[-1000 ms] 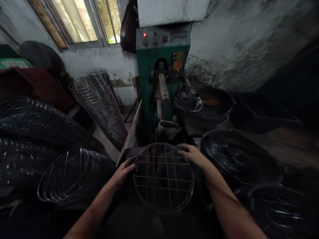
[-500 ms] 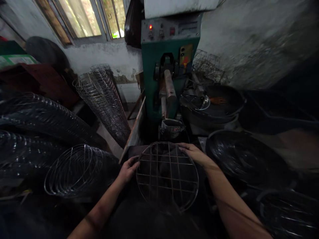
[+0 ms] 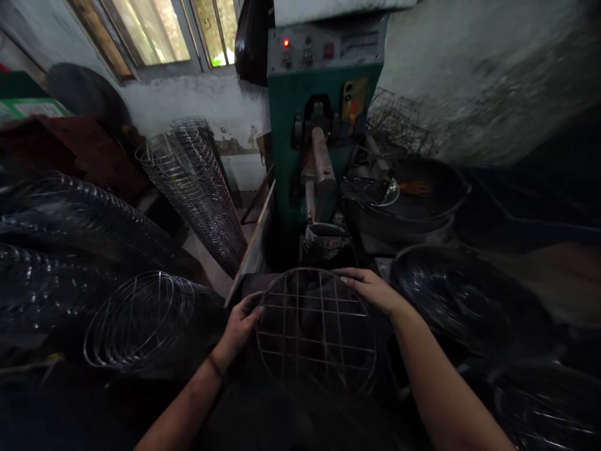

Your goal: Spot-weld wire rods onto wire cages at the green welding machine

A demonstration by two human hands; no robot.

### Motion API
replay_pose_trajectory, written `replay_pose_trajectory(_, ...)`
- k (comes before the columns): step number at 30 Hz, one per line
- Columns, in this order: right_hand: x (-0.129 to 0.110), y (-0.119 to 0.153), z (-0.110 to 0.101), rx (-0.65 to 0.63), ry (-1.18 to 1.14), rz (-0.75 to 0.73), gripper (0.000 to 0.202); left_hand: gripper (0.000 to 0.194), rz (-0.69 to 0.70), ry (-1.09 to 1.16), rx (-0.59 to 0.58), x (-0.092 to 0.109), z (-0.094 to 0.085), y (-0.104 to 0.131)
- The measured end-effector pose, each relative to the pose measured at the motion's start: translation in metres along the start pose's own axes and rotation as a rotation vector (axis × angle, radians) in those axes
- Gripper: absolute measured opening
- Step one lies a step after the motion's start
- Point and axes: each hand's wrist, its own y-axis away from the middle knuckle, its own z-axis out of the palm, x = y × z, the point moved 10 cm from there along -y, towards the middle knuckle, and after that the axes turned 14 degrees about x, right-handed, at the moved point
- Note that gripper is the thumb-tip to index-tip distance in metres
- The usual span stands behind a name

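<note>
Between my hands is a round wire grill rack point(image 3: 310, 307) with a crossed grid inside its ring. My left hand point(image 3: 242, 321) is closed on the ring's left side, thumb and fingers pinching the rim. At the upper right of the ring, my right hand point(image 3: 369, 287) grips the rim, its fingers lying along the edge. The rack's near edge is dark and hard to make out against my lap. Just beyond it stands a green spot-welding machine point(image 3: 282, 94) with two thick electrode arms point(image 3: 323, 160) pointing toward me and a red lamp lit.
Tall stacks of wire rings point(image 3: 197, 194) lean at the left, with another stack of rings point(image 3: 136, 322) nearer. A board point(image 3: 251, 241) slopes beside the machine. On the right are a dark basin point(image 3: 408, 213) and coiled wire point(image 3: 446, 300). A phone point(image 3: 353, 103) is on the machine's front.
The view has shifted slightly, and the machine appears a little further right. Both hands keep their hold on the rack, which has barely moved.
</note>
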Motion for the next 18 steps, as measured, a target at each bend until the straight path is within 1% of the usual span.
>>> replay_pose_trajectory(3,0.0,0.001,-0.001,0.007,0.004,0.008,0.048,0.061,-0.076,0.054,-0.012,-0.007,0.001,0.001)
replay_pose_trajectory(6,0.004,-0.002,0.002,0.022,0.03,-0.007,0.047,0.063,-0.073,0.027,0.011,-0.01,0.001,-0.001)
replay_pose_trajectory(10,0.009,-0.005,0.004,0.021,0.039,-0.037,0.048,0.057,0.007,-0.04,0.03,-0.01,0.004,-0.001)
replay_pose_trajectory(13,0.009,-0.003,0.003,0.002,0.092,-0.09,0.049,0.051,0.084,-0.094,0.045,-0.008,0.004,0.002)
replay_pose_trajectory(16,0.008,0.0,0.0,0.018,0.129,-0.132,0.051,0.043,0.162,-0.189,0.046,0.0,0.003,0.002)
replay_pose_trajectory(18,0.005,0.002,0.0,0.04,0.143,-0.156,0.051,0.034,0.243,-0.316,0.044,0.01,0.004,-0.001)
